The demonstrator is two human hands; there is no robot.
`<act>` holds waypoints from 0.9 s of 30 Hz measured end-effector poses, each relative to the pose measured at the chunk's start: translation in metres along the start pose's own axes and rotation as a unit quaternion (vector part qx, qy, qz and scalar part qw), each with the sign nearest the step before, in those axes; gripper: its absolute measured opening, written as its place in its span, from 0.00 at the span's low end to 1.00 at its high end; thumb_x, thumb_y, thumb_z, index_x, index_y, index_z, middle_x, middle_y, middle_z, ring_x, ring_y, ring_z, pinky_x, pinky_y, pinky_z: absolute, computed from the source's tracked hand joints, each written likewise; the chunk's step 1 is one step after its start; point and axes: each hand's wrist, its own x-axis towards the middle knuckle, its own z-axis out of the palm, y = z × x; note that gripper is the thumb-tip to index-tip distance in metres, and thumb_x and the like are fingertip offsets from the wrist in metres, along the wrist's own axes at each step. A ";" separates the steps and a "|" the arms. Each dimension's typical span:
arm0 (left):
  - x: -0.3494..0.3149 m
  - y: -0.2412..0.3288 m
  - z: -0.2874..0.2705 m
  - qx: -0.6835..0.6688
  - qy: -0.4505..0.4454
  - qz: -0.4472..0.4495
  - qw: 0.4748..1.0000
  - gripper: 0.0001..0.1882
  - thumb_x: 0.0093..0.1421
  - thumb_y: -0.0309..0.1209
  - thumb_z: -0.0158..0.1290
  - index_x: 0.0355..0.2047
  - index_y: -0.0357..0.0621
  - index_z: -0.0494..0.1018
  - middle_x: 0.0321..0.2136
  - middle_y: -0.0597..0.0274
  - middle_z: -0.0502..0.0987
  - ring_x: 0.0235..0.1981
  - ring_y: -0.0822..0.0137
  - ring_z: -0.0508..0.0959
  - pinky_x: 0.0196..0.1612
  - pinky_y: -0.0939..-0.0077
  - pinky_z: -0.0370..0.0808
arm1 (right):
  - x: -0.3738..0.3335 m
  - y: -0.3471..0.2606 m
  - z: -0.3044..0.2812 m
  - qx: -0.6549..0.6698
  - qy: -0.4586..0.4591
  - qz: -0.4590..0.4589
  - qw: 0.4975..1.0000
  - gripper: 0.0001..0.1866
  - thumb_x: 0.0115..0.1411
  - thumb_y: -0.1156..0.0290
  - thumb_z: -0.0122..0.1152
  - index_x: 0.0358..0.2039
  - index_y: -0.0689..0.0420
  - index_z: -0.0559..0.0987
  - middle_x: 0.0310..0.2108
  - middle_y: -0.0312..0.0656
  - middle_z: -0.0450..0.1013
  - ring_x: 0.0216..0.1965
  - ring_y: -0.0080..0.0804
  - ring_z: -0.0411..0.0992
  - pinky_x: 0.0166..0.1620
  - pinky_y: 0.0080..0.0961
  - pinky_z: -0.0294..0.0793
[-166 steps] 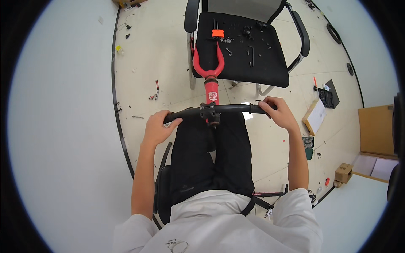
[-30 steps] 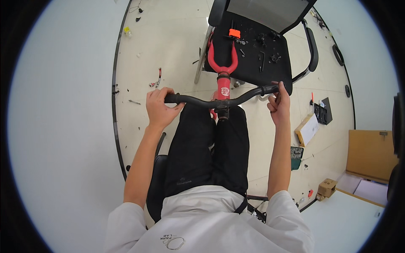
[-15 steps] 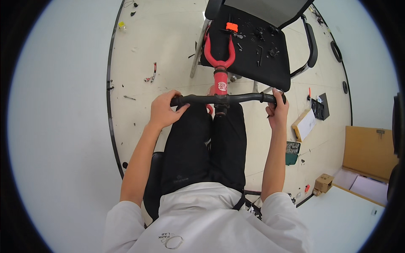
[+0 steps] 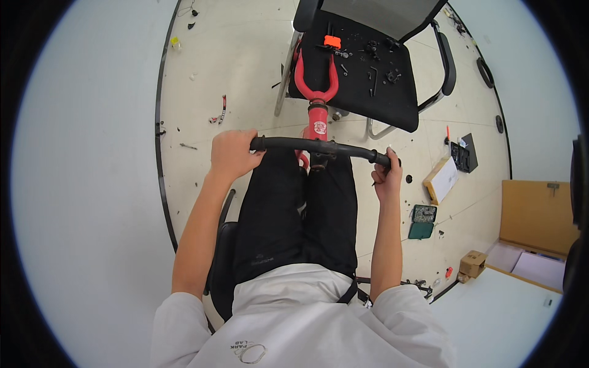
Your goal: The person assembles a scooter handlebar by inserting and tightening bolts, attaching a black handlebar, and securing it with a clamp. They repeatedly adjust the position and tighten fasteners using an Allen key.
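My left hand (image 4: 234,153) curls round the left end of the black handlebar (image 4: 291,143); my right hand (image 4: 387,177) seems to pinch its right end.

Finding: bicycle workshop set up in an office-type room. Evidence: red bike frame (image 4: 318,115) and black handlebar (image 4: 353,149); hex key (image 4: 375,83) and loose parts (image 4: 392,76) on an office chair (image 4: 392,109); tool case (image 4: 461,158) on tiled floor (image 4: 236,67).
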 end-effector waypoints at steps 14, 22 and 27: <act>-0.012 -0.005 0.025 -0.036 0.005 -0.064 0.997 0.11 0.47 0.39 0.64 0.22 0.47 0.75 0.16 0.59 0.74 0.21 0.53 0.76 0.26 0.61 0.69 | -0.007 -0.017 0.018 0.013 -0.020 -0.069 0.997 0.13 0.63 0.66 0.63 0.27 0.49 0.68 0.16 0.25 0.58 0.11 0.12 0.48 0.15 0.16 0.44; 0.003 0.002 0.005 0.040 0.003 -0.021 0.999 0.09 0.44 0.35 0.61 0.19 0.46 0.73 0.14 0.57 0.73 0.19 0.52 0.74 0.24 0.60 0.67 | 0.007 0.011 -0.009 0.051 -0.038 -0.013 0.998 0.12 0.65 0.62 0.61 0.28 0.48 0.68 0.16 0.27 0.58 0.11 0.14 0.48 0.16 0.17 0.43; 0.032 0.034 -0.032 0.158 0.022 0.066 0.985 0.07 0.42 0.34 0.59 0.16 0.47 0.72 0.12 0.58 0.71 0.17 0.53 0.73 0.24 0.58 0.67 | 0.011 0.064 -0.033 0.068 -0.026 0.096 0.993 0.15 0.66 0.54 0.57 0.27 0.47 0.69 0.16 0.28 0.60 0.11 0.17 0.48 0.15 0.18 0.43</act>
